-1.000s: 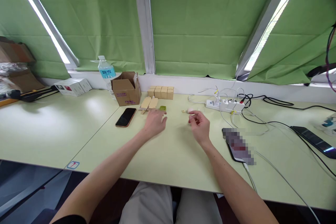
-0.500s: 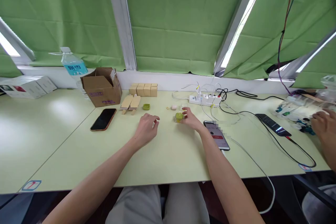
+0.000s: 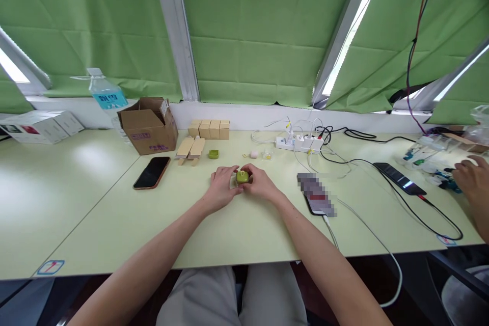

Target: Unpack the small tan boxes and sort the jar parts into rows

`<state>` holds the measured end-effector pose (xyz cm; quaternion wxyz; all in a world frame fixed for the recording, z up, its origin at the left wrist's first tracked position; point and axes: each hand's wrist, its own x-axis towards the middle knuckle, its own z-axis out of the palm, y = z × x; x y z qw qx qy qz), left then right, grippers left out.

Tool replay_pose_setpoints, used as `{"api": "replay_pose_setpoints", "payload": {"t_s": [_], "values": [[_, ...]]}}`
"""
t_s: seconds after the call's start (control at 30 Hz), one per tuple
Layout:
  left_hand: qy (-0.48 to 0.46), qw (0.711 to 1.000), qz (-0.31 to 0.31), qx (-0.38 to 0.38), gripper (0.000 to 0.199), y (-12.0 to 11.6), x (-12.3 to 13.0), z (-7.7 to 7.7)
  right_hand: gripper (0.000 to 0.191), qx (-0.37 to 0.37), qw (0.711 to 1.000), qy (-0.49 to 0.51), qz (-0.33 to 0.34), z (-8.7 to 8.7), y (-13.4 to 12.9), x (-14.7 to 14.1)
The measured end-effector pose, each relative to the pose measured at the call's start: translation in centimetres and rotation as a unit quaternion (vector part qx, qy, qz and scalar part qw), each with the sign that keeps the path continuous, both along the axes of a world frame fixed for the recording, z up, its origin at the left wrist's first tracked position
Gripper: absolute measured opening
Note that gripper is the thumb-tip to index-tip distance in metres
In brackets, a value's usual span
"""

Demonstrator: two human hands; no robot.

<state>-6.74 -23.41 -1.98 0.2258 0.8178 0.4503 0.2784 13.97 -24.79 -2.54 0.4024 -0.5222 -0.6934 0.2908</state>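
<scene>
A small green case (image 3: 242, 177) with a pale ring-like piece on top is between my two hands, low over the table. My left hand (image 3: 221, 187) curves round its left side, with thumb and fingertips against it. From the other side, my right hand (image 3: 260, 183) pinches it with thumb and index finger. The fingers hide its lower edges. Beyond my hands lie an open green tray-like piece (image 3: 213, 154), a small pale pink block (image 3: 253, 154), a tiny yellow piece (image 3: 245, 155) and a small see-through piece with yellow inside (image 3: 267, 155).
Flat cardboard pieces (image 3: 191, 148), small brown boxes (image 3: 209, 130), an open carton (image 3: 148, 130) and a dark phone (image 3: 152, 173) are to the left. A power strip (image 3: 298, 143), cables and a charging phone (image 3: 316, 196) are right. Another person's hand (image 3: 471, 178) works at far right.
My right hand has brought the green case left and nearer to me. My left hand has moved right to meet it, and both now hold it. The see-through piece has come into sight.
</scene>
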Motion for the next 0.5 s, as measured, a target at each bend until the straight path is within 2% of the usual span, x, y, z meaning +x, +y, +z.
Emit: {"api": "replay_pose_setpoints", "payload": {"t_s": [0.13,0.23,0.33,0.5], "values": [[-0.006,0.999,0.02,-0.032,0.065,0.2,0.0,0.4,0.043,-0.005,1.0,0.017,0.016,0.2,-0.3,-0.2],[-0.009,1.0,0.005,-0.024,0.053,0.4,0.1,0.2,0.025,0.007,1.0,0.029,-0.005,0.3,-0.2,-0.4],[-0.012,1.0,-0.002,-0.015,0.043,0.7,0.2,-0.3,0.01,0.04,0.999,-0.001,-0.031,0.3,-0.1,-0.8],[-0.011,1.0,-0.004,-0.014,0.043,0.7,0.5,-0.4,0.014,0.092,0.994,-0.021,-0.057,0.5,-0.1,-1.4]]}}
